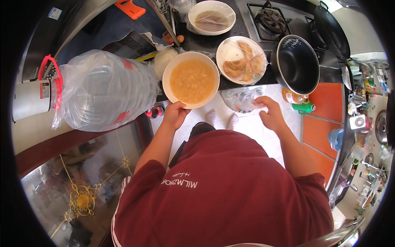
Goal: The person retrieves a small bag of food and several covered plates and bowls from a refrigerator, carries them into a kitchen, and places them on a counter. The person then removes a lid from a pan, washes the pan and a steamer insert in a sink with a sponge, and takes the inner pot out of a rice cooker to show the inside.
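Note:
My left hand (176, 115) grips the near rim of a white bowl (165, 81) of orange-yellow soup with pale pieces in it. The bowl is at the counter's front edge. My right hand (271, 114) is to the right, below the counter edge, its thumb and forefinger curved. Crumpled clear plastic (242, 97) lies just left of those fingertips; whether they pinch it cannot be made out. Beyond, between my hands, sits a white plate (230, 51) of browned fried pieces under clear film. An empty black inner pot (296, 63) stands right of it.
A film-covered bowl (197, 8) sits farther back, beside the gas stove (271, 20) and a black wok (331, 31). A large plastic-wrapped water bottle (105, 89) lies at left. An oil bottle (291, 96) and green bottle (302, 107) stand below, by orange cabinet doors (322, 129).

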{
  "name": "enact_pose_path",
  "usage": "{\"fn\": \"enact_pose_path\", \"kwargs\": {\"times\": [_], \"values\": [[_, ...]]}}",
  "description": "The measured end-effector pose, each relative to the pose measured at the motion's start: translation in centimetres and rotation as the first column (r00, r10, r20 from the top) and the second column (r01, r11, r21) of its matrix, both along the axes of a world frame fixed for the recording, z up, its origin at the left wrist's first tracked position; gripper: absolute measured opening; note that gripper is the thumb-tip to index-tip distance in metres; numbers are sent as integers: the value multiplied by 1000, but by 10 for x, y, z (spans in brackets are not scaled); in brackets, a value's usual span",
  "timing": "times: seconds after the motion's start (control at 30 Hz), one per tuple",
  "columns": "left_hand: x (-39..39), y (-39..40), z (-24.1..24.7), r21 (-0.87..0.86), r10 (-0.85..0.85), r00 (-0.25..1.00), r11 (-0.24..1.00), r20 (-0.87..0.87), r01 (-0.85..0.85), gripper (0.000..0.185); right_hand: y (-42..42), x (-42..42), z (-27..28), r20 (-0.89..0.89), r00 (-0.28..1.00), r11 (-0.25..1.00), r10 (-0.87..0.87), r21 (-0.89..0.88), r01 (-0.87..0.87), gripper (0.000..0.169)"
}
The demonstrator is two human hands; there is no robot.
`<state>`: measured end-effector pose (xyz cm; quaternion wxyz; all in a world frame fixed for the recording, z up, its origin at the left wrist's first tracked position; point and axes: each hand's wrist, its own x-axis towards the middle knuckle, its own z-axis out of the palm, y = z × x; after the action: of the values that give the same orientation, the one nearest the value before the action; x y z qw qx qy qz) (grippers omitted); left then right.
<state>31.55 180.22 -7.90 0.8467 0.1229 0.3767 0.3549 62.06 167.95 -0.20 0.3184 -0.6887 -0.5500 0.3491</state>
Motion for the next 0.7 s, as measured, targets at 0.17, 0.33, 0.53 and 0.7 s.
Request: {"fn": "enact_pose_path", "kwargs": {"times": [0.17,0.33,0.53,0.7], "values": [[2,3,46,137,-81,995,987,-57,89,54,5,-2,-95,463,858,960,221,-256,-109,27],[11,4,86,217,-140,986,963,-91,157,62,30,-9,-118,587,676,854,445,-506,-122,29],[34,5,118,221,-249,959,936,-135,274,67,28,-16,-79,490,824,913,283,-400,-76,20],[66,9,129,144,-385,918,907,-96,395,66,24,-4,-29,522,853,940,17,-300,165,14]]}}
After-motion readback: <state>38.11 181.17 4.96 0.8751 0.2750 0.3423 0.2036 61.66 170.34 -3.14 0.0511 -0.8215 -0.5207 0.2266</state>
